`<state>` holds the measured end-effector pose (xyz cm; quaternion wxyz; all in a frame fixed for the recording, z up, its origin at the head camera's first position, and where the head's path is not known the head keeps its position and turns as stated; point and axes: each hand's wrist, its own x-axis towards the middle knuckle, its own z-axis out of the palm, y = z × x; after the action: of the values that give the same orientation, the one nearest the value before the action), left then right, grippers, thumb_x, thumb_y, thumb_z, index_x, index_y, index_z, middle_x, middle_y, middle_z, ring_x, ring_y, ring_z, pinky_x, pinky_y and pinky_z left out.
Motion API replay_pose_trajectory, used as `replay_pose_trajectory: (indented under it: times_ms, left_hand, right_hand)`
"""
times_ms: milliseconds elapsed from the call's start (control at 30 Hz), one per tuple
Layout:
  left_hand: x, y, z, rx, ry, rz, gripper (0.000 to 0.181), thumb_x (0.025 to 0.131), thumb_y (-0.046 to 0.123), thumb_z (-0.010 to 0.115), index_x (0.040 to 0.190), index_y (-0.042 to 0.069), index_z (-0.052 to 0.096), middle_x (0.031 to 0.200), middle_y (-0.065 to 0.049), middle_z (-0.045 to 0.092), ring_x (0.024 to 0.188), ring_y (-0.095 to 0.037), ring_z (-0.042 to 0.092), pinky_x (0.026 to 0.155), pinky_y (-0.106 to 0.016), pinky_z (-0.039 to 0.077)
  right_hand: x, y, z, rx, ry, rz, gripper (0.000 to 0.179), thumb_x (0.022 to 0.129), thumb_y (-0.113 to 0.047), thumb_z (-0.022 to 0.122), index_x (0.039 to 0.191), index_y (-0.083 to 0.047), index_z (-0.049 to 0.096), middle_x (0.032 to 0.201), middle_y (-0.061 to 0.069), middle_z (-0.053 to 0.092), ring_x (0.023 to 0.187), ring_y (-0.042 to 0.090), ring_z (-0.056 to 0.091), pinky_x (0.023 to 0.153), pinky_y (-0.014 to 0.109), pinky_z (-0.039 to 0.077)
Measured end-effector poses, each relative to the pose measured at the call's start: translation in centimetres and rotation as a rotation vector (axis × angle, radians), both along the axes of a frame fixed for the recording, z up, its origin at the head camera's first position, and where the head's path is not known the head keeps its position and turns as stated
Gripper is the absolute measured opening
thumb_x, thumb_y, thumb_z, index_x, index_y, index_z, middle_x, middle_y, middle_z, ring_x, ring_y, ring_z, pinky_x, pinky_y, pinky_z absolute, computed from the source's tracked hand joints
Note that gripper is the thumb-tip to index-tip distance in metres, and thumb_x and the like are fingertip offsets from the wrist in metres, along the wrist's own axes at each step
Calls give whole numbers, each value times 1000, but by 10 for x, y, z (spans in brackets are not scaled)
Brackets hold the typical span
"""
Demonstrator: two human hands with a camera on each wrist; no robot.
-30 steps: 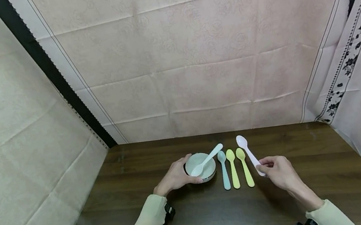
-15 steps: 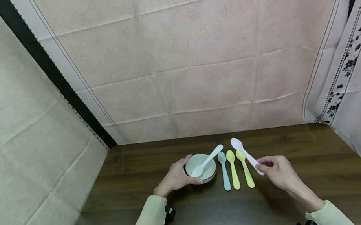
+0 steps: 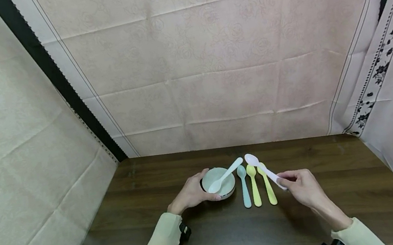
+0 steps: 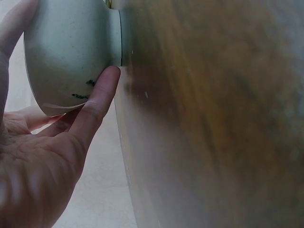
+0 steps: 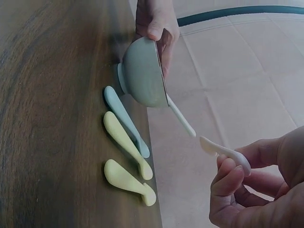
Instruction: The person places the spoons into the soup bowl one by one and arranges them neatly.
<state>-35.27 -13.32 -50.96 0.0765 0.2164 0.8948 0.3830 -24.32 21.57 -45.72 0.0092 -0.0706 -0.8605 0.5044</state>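
Pinching a pale pink spoon [image 3: 269, 174], the right hand [image 3: 302, 186] held it up to the right of the bowl [image 5: 144, 73]. The left hand [image 3: 192, 190] gripped the bowl, a white spoon [image 3: 227, 173] leaning inside. Carrying looked like the step; the next move seemed to need steady hands.

Left wrist view: upper left, I see a pale green bowl [image 4: 69, 52], dark marks [image 4: 80, 96] on its wall, gripped by the left hand [image 4: 45, 156]. Brown tabletop [image 4: 213, 114] fills the right.

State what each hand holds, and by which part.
The left hand grips the bowl by its side; the right hand holds the pale lilac spoon by its handle end.
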Motion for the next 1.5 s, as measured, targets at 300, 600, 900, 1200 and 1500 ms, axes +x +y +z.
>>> replay_pose_trajectory:
  times_ms: [300,600,900,1200,1500]
  left_hand:
    - [0,-1,-1,-11,-6,-2,115,78,44,100,168,4,40,165,-17,55,140,-31,60,120,-55,48]
    - [-2,-1,-1,-8,-13,-5,116,78,44,100,169,5,39,166,-17,54,140,-32,59,121,-55,48]
    - [-1,-1,0,1,-5,-11,116,78,43,100,168,3,39,164,-18,55,139,-32,60,119,-56,49]
    - [-1,-1,-3,11,-1,-5,116,78,41,101,168,2,40,165,-19,54,141,-33,59,120,-55,49]
    - [-1,-2,-2,10,-13,-11,116,78,45,100,168,4,39,167,-18,53,142,-33,58,120,-56,49]
  right_hand:
    - [-1,-3,2,-8,4,2,29,105,-15,72,126,3,79,86,1,75,67,14,48,56,27,34]
    - [-4,-5,2,-14,22,7,25,105,-13,72,122,2,81,78,-1,68,63,13,46,51,26,32]
    - [-9,-11,5,-38,35,22,26,105,-16,74,122,3,81,79,-1,72,67,14,52,53,26,34]
    - [-13,-17,6,-52,5,5,26,105,-14,73,122,3,81,83,2,75,70,18,53,53,27,33]
    - [-18,-21,6,-77,30,1,26,104,-14,74,120,5,81,88,10,79,73,18,59,53,26,35]
